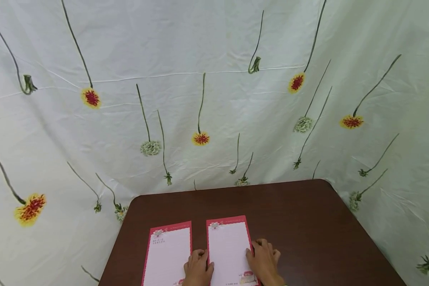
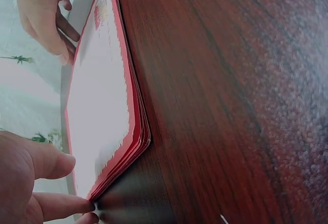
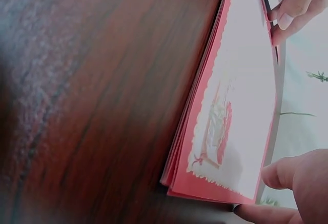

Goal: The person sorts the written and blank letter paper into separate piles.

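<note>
Two stacks of pink-bordered writing paper lie side by side on the brown table. The right stack (image 1: 228,248) has a flower at its top corner and a small picture at the bottom, with layered edges in both wrist views. My left hand (image 1: 198,269) touches its left edge, between the two stacks. On the other side, my right hand (image 1: 263,262) touches the right edge with bent fingers. In the left wrist view the left thumb (image 2: 57,165) is beside the paper's edge. The right thumb (image 3: 277,175) lies against the opposite edge in the right wrist view.
The left stack (image 1: 167,254) carries a few small printed characters near its top. Around the dark wood table (image 1: 307,222), a white cloth (image 1: 228,103) printed with flowers hangs behind and at the sides. The table's far corners are rounded.
</note>
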### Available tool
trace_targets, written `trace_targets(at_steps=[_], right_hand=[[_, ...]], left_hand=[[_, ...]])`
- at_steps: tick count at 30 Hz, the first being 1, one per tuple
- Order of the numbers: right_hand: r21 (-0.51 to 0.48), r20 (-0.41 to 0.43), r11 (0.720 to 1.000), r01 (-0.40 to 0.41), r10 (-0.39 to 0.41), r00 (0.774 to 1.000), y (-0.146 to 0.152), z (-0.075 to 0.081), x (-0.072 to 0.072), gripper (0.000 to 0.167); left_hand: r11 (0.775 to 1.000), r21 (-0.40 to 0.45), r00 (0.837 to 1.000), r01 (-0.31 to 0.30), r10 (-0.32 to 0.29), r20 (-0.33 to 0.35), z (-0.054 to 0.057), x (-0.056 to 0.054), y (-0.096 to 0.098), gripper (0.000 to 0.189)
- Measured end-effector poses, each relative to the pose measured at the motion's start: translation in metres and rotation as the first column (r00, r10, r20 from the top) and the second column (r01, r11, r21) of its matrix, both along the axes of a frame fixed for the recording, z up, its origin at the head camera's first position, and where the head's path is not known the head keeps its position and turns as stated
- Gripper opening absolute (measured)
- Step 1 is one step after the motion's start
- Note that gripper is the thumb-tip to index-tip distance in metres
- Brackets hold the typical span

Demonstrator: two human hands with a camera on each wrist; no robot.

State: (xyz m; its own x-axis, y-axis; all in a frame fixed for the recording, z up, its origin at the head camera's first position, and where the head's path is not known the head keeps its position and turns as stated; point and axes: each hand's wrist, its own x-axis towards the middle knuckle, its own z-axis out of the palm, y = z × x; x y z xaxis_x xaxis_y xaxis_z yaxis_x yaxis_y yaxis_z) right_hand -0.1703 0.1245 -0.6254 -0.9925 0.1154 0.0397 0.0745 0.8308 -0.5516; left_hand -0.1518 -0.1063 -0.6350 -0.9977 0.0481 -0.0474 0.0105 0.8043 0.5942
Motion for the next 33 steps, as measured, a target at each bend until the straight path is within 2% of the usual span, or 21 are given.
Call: trace_targets(at_steps=[5,11,16,22,29,33], right_hand=[[0.021,0.004,1.000,-0.019,0.019,1.000,-0.003,0.002,0.002,0.045],[0.036,-0.007,0.999,-0.037,0.037,0.999,-0.005,0.005,0.004,0.046],[0.049,-0.022,0.998,-0.032,0.034,0.999,-0.005,0.006,0.004,0.045],[-0.009,-0.082,1.000,0.014,-0.015,0.997,-0.006,0.007,0.002,0.034],[-0.054,-0.172,0.997,0.047,-0.055,0.983,-0.006,0.004,-0.002,0.018],[-0.078,-0.205,0.996,0.050,-0.065,0.977,-0.005,0.003,-0.005,0.015]], left_hand=[[1.000,-0.014,0.999,0.022,-0.022,-0.038,0.000,0.003,0.002,0.051],[1.000,-0.019,0.999,0.022,-0.023,-0.036,0.001,0.004,0.005,0.051],[1.000,-0.030,1.000,-0.003,0.002,-0.030,0.003,0.002,0.009,0.049],[0.998,-0.032,0.994,-0.055,0.052,-0.097,0.003,0.000,0.011,0.044],[0.998,0.017,0.976,-0.058,0.060,-0.210,0.005,0.000,0.011,0.036],[0.995,0.090,0.977,-0.049,0.066,-0.202,0.009,-0.002,0.014,0.035]])
